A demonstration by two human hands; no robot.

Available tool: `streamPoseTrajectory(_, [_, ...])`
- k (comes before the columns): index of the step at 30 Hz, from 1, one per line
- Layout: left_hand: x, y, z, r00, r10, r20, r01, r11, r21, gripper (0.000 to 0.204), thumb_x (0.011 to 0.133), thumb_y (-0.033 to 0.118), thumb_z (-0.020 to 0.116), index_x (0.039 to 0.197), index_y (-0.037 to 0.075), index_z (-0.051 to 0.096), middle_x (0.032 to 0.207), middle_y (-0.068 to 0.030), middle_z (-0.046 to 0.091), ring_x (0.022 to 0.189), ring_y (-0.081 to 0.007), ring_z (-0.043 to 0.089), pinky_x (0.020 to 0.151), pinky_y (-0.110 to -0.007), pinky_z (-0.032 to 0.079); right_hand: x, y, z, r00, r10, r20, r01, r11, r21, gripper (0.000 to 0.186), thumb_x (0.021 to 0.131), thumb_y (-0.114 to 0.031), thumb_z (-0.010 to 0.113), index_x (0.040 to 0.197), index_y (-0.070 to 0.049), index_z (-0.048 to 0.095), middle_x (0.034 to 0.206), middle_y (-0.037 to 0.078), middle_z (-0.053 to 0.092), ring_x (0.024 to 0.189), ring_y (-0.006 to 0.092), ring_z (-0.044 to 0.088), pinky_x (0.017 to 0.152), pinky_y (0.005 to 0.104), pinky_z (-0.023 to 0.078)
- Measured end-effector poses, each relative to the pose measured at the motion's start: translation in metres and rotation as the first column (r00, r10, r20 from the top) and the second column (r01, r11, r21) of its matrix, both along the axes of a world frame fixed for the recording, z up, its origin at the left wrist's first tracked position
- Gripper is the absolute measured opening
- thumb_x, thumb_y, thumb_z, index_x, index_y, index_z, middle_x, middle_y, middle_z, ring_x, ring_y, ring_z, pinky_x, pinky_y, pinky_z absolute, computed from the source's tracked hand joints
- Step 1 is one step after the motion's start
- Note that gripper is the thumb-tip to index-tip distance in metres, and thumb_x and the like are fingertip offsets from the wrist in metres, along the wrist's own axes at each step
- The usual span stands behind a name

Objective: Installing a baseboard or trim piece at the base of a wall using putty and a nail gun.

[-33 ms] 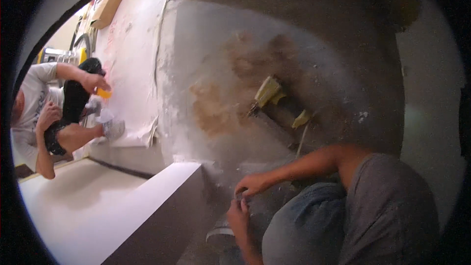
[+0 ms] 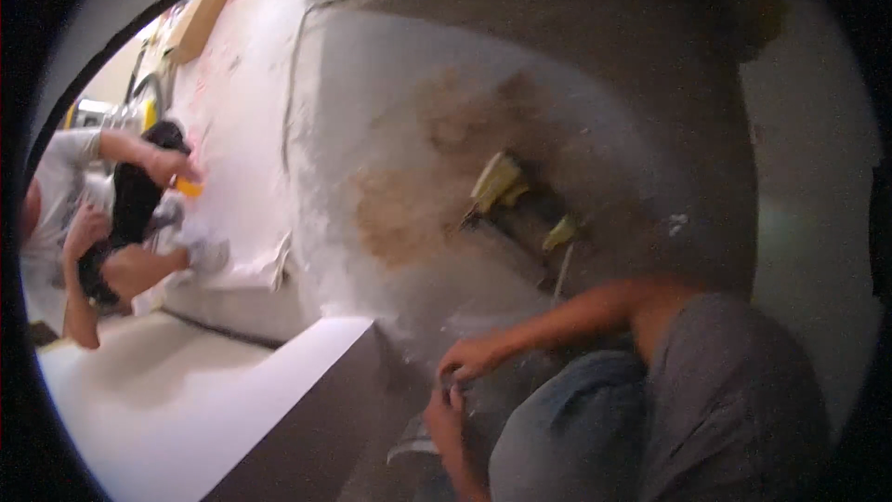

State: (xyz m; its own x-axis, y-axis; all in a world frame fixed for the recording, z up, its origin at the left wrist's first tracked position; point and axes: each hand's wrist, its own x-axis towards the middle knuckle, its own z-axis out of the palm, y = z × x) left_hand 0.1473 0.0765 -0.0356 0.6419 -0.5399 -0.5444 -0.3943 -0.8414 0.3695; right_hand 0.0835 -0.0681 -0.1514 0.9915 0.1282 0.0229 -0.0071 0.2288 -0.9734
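Low in the view, my right hand (image 2: 469,359) and my left hand (image 2: 446,415) meet with their fingers closed together. A small greyish piece (image 2: 452,377) shows between the fingertips; it is too small and blurred to name. Above and right of my hands, a yellow-and-dark power tool (image 2: 502,182) lies on its side on the dusty floor, apart from both hands. A pale cord runs from its lower end toward my right forearm.
Left of my hands stands a low white-topped wall (image 2: 307,363) with a dark side. Beyond it, another person (image 2: 121,214) crouches with an orange thing (image 2: 189,187) in one hand. Brown dust (image 2: 400,214) covers part of the floor (image 2: 353,84). A long cardboard box (image 2: 204,19) lies far left.
The whole view has shifted slightly left and down. My hands stay together on the small piece. The other person's hand with the orange thing has barely moved.
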Motion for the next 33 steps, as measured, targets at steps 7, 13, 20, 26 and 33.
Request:
streamPoseTrajectory(7, [0.004,-0.007,-0.002,0.998,0.02,-0.052,-0.017,0.998,0.054,0.036,0.091,0.03,0.059,0.116,0.004,0.062,0.084,-0.0197,0.067,0.077,-0.0355,0.066,0.07,-0.045,0.05,-0.002,-0.008,0.005,0.997,0.033,-0.077,-0.032,0.999,0.016,0.036,0.08,-0.016,0.06,0.112,0.0,0.063,0.106,0.013,0.069,0.096,0.0239,0.064,0.085,0.0373,0.049])
streamPoseTrajectory(13, [0.004,0.003,-0.005,0.995,0.082,-0.065,-0.082,0.997,0.012,0.029,0.091,0.028,0.059,0.108,0.005,0.064,0.094,-0.0218,0.066,0.086,-0.0408,0.063,0.074,-0.046,0.049,0.002,0.008,-0.008,0.988,0.05,-0.149,-0.056,0.998,-0.036,0.032,0.081,-0.009,0.057,0.112,-0.003,0.064,0.106,0.015,0.068,0.096,0.0251,0.065,0.085,0.0364,0.05])
streamPoseTrajectory(20, [0.005,0.003,-0.011,0.998,0.059,-0.013,-0.058,0.997,0.044,0.025,0.089,0.025,0.061,0.097,0.002,0.062,0.087,-0.0204,0.065,0.082,-0.0411,0.062,0.071,-0.047,0.048,0.0,0.002,0.001,0.978,0.03,-0.205,-0.042,0.997,-0.057,0.029,0.082,-0.007,0.056,0.11,-0.002,0.063,0.105,0.016,0.068,0.096,0.0275,0.064,0.087,0.0364,0.049])
streamPoseTrajectory(26, [0.009,0.008,-0.016,0.997,0.073,-0.022,-0.071,0.996,0.055,0.025,0.089,0.027,0.061,0.097,0.003,0.061,0.086,-0.0219,0.065,0.082,-0.0414,0.062,0.071,-0.049,0.047,0.007,0.004,-0.002,0.974,0.069,-0.218,-0.083,0.995,-0.056,0.031,0.082,-0.005,0.057,0.111,-0.002,0.063,0.106,0.017,0.067,0.099,0.0291,0.064,0.088,0.0365,0.049])
streamPoseTrajectory(33, [0.011,0.008,-0.017,0.995,0.084,-0.049,-0.08,0.994,0.077,0.028,0.09,0.03,0.058,0.102,0.005,0.062,0.09,-0.0215,0.066,0.086,-0.0413,0.062,0.074,-0.049,0.047,0.008,0.005,-0.006,0.982,0.069,-0.175,-0.083,0.994,-0.077,0.033,0.082,-0.007,0.058,0.114,-0.002,0.062,0.109,0.017,0.067,0.102,0.0294,0.064,0.09,0.0365,0.048])
